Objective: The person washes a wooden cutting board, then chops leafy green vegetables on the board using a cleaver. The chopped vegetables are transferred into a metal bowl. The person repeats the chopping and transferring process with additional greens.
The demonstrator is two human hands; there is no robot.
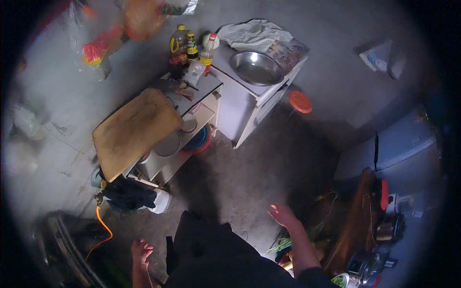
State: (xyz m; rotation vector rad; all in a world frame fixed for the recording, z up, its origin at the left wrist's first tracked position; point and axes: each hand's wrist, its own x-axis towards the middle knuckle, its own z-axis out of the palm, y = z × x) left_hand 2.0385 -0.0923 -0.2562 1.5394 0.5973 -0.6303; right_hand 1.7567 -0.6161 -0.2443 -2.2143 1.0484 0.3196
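My left hand (142, 251) hangs low at the bottom left, fingers loosely curled, with nothing seen in it. Over the floor at the lower right is my right hand (282, 215), its fingers partly spread and holding nothing visible. Green stalks (281, 245) lie just below and left of my right forearm. Farther ahead, a wooden cutting board (135, 126) rests on a low open shelf unit. A wide steel basin (256, 68) sits on the white cabinet (234, 104) beyond it, beside a crumpled white sheet (254, 34).
Bottles (207, 54) stand at the back of the shelf unit. An orange round stool (299, 102) is right of the cabinet. An orange hose (104, 225) runs along the floor at left. At right are a brown cloth-like cover (354, 223), a pot (387, 232) and other kitchenware.
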